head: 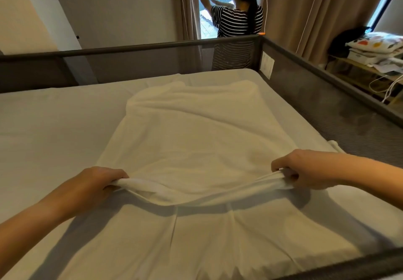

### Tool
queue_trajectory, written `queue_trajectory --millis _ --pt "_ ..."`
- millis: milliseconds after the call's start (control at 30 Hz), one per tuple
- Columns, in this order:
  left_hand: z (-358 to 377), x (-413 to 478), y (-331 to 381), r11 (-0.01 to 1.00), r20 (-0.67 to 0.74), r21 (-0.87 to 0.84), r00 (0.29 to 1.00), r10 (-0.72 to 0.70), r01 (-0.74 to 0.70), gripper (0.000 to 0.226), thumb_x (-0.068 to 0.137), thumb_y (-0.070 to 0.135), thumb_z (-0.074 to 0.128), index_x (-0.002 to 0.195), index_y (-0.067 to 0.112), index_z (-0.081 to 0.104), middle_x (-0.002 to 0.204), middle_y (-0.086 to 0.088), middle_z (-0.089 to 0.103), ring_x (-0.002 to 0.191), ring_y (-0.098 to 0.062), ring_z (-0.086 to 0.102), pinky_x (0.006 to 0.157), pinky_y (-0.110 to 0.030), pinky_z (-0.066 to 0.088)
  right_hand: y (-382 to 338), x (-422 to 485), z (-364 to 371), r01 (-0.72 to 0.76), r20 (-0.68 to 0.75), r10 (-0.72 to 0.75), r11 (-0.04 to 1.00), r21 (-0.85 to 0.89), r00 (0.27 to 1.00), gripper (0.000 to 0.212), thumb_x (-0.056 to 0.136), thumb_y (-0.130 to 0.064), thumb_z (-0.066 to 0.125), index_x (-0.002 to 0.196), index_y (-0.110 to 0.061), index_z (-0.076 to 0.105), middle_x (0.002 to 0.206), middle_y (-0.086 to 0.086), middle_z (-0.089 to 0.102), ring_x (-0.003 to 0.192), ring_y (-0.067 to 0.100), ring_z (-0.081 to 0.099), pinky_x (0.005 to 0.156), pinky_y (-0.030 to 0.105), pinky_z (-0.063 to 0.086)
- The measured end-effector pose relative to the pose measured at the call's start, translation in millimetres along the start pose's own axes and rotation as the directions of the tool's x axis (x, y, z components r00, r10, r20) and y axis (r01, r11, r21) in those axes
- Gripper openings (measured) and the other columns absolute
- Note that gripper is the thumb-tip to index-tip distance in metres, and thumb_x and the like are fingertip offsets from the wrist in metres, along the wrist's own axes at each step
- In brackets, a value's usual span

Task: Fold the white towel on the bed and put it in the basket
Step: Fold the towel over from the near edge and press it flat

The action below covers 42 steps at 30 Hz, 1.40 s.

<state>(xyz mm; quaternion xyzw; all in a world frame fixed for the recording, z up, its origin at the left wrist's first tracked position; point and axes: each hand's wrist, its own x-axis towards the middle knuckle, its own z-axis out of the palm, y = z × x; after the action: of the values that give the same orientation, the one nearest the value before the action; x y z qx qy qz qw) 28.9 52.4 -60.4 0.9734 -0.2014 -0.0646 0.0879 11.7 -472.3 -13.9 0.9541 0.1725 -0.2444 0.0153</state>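
The white towel (196, 131) lies spread lengthwise on the bed (43, 131), its far end rumpled near the back rail. My left hand (98, 183) grips its near left corner and my right hand (305, 170) grips its near right corner. Both hold the near edge lifted a little above the sheet, and the edge sags between them and casts a shadow. No basket is in view.
A dark mesh rail (327, 87) runs around the bed's far, right and near sides. A person in a striped shirt (237, 22) stands at the curtains behind the far rail. A shelf with pillows and cables (375, 55) stands at the right.
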Motion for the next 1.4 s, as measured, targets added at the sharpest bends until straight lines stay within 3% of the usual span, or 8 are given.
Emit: queue_trajectory --millis 133,300,500,667,867,1000,1300,1400 --pt "-9.4 -6.9 4.6 0.997 0.087 0.065 0.996 0.023 -0.029 0.013 0.098 0.032 0.068 0.092 0.043 0.068 0.086 0.027 0.070 0.080 0.008 0.064 0.068 -0.025 0.053 -8.3 -10.4 -3.3 -0.046 0.098 0.047 0.999 -0.008 0.994 0.017 0.083 -0.013 0.059 0.093 -0.020 0.071 0.083 -0.001 0.069 0.064 0.011 0.047 0.061 0.022 0.041" --pt "-14.3 -14.5 13.3 0.988 0.208 0.151 0.978 -0.025 -0.007 0.011 0.098 0.038 0.066 0.088 0.035 0.068 0.079 0.018 0.069 0.073 0.001 0.063 0.067 -0.030 0.051 -10.0 -13.8 -3.7 -0.086 0.156 0.084 0.996 0.007 0.984 0.025 0.077 -0.019 0.064 0.098 -0.022 0.077 0.089 -0.003 0.076 0.069 0.009 0.058 0.074 0.035 0.058" --pt "-18.9 -36.1 26.1 0.982 0.341 0.188 0.937 -0.082 0.018 0.010 0.092 0.036 0.066 0.083 0.039 0.068 0.077 0.022 0.067 0.069 0.002 0.061 0.064 -0.024 0.047 -18.2 -27.9 -3.2 -0.090 0.265 0.060 0.990 0.105 0.963 0.018 0.083 -0.024 0.073 0.096 -0.033 0.081 0.091 -0.017 0.077 0.087 0.009 0.069 0.078 0.025 0.057" --pt "-26.1 -50.3 41.4 0.985 0.485 0.149 0.863 -0.145 0.082 0.008 0.082 0.042 0.070 0.088 0.044 0.074 0.083 0.029 0.071 0.072 0.005 0.064 0.068 -0.018 0.050 -23.6 -39.1 -10.3 -0.077 0.413 -0.010 0.978 0.194 0.911 0.027 0.085 -0.026 0.073 0.108 -0.032 0.083 0.105 -0.012 0.080 0.103 0.014 0.071 0.095 0.033 0.057" --pt "-24.1 -58.8 52.1 0.978 0.695 0.149 0.688 -0.207 0.143 0.031 0.064 0.044 0.070 0.094 0.046 0.076 0.089 0.018 0.077 0.087 -0.004 0.073 0.081 -0.031 0.060 -26.0 -45.2 -5.9 -0.099 0.620 -0.088 0.960 0.262 0.780 0.027 0.090 -0.018 0.072 0.115 -0.016 0.082 0.101 0.000 0.080 0.104 0.016 0.073 0.104 0.037 0.055" --pt "-27.5 -51.8 46.4 0.979 0.681 0.082 0.708 -0.190 0.184 0.031 0.065 0.044 0.072 0.095 0.043 0.079 0.091 0.020 0.078 0.088 -0.001 0.072 0.087 -0.031 0.060 -24.6 -43.1 -6.6 -0.073 0.602 -0.106 0.961 0.266 0.791 0.026 0.091 -0.015 0.069 0.113 -0.019 0.083 0.100 -0.002 0.081 0.093 0.005 0.071 0.093 0.028 0.056" --pt "-44.1 -30.9 23.3 0.970 0.555 -0.138 0.827 -0.090 0.198 0.016 0.080 0.029 0.079 0.081 0.044 0.079 0.082 0.019 0.079 0.078 0.002 0.071 0.074 -0.022 0.055 -4.1 -29.4 -16.1 -0.016 0.460 -0.127 0.956 0.294 0.878 0.019 0.092 -0.022 0.070 0.105 -0.029 0.082 0.109 -0.003 0.079 0.103 0.016 0.072 0.098 0.035 0.056" --pt "-49.8 -15.1 10.0 0.969 0.476 -0.169 0.876 -0.078 0.178 0.019 0.082 0.024 0.081 0.081 0.043 0.080 0.082 0.018 0.079 0.077 0.002 0.071 0.073 -0.022 0.055 4.3 -21.1 -23.8 -0.040 0.348 -0.070 0.954 0.298 0.935 0.021 0.091 -0.014 0.067 0.099 -0.026 0.081 0.092 -0.002 0.078 0.077 0.009 0.068 0.077 0.026 0.057"
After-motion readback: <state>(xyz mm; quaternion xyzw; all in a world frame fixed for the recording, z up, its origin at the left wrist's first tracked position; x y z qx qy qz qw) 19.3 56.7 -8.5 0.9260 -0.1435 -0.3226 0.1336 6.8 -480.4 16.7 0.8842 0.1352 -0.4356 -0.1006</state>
